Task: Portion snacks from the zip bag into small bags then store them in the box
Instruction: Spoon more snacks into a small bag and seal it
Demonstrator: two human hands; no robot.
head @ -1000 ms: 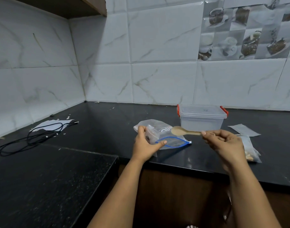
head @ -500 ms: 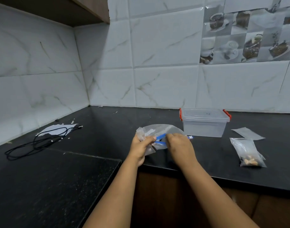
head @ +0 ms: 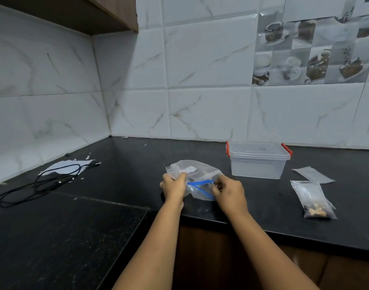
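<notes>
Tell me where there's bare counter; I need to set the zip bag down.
Bare counter lies between the black cable and the zip bag, and behind the bag toward the wall. Right of the lidded box it is crowded: filled small bag, empty small bag.

White marble-look wall tiles (head: 208, 59) with grey veining cover two walls that meet in a corner at eleven o'clock. A panel of decorative tiles (head: 309, 53) picturing cups and desserts sits at one o'clock. A wooden cabinet (head: 108, 11) overhangs at eleven. A black speckled countertop (head: 54, 237) spans the lower half, above a brown cabinet front (head: 217, 252) at six.
</notes>
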